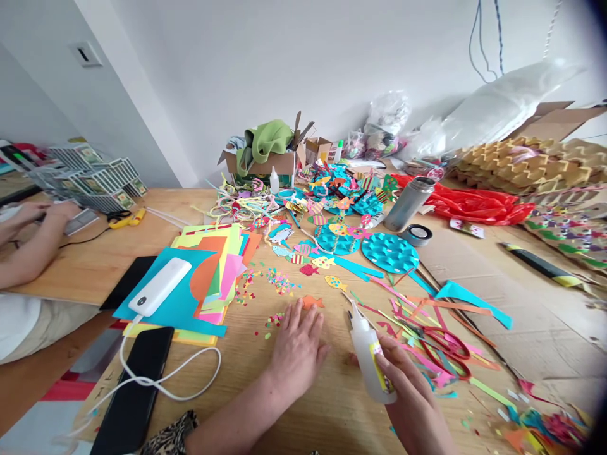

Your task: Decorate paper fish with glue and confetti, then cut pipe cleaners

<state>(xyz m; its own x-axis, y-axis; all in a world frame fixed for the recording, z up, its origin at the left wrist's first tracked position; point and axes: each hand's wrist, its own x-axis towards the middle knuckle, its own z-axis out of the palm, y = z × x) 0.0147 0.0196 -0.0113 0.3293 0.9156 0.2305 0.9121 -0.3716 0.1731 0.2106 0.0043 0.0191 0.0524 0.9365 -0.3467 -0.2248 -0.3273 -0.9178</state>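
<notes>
My left hand (pixel 296 344) lies flat on the wooden table (pixel 332 404), fingers stretched out, its fingertips on or just below a small orange paper fish (pixel 313 302). My right hand (pixel 408 392) is wrapped round a white glue bottle (pixel 370 357) with a yellow label. The bottle's nozzle points up and to the left, towards the orange fish. Tiny coloured paper scraps (pixel 279 281) lie just beyond my left hand.
A stack of coloured paper (pixel 208 272) with a white power bank (pixel 160 286) lies to the left, a black phone (pixel 135 392) on a cable before it. Red-handled scissors (pixel 443 347), paper strips, teal discs (pixel 389 251), a steel flask (pixel 408 203) sit right. Another person's arms (pixel 28 240) work at far left.
</notes>
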